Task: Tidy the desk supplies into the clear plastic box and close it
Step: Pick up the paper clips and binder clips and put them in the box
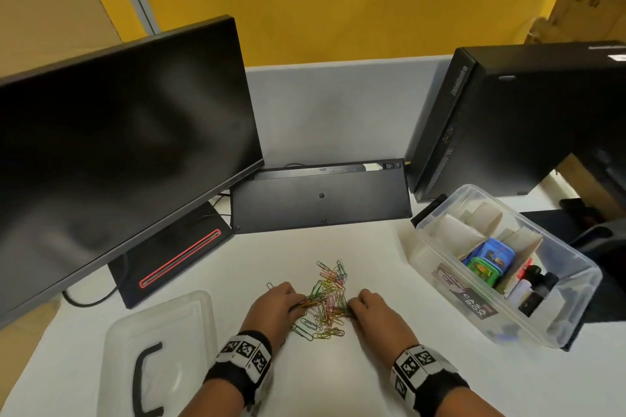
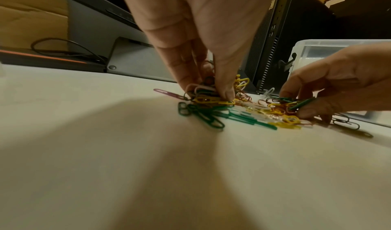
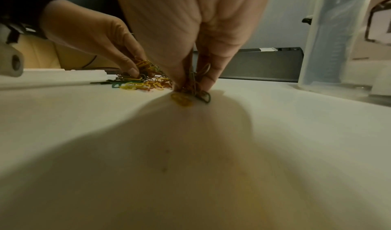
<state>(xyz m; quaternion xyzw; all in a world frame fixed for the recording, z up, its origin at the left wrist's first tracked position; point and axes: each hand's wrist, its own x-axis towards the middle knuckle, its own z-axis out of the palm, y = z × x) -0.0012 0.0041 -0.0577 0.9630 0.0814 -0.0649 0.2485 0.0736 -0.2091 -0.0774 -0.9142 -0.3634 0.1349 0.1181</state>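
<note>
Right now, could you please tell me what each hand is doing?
Left hand: pinching a bunch of paper clips.
Right hand: pinching paper clips too.

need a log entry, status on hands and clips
Left hand and right hand both pinching paper clips. Clear plastic box open, lid off. Nothing in the way.

Left hand (image 2: pixel 203 37) fingertips are burying part of the paper clips (image 2: pixel 213 98) beneath them; clips under right hand (image 3: pixel 196 37) fingers are blurring together, count not readable. Lid (image 1: pixel 159 355), left of the left fingers, is running off the bottom edge. Box (image 1: pixel 555 325) label, right of the right fingers, is too small to read fully.
</note>
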